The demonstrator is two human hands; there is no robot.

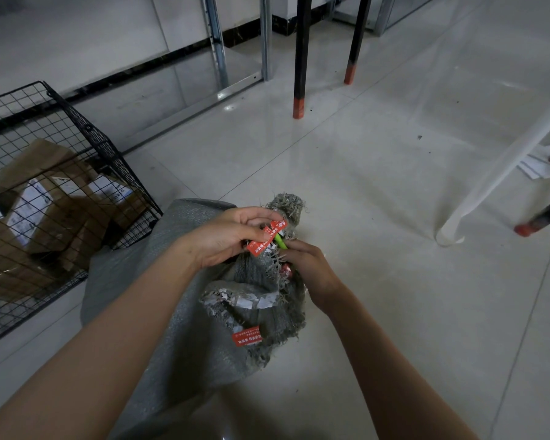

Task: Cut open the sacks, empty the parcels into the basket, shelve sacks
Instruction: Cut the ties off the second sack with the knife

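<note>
Sack (188, 312); R hand (308, 268), green tool (280, 241) half-hidden

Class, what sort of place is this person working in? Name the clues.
Probably a parcel sorting or storage room: a wire basket of labelled cardboard parcels, a grey woven sack with red seal tags, and metal shelving uprights.
</note>
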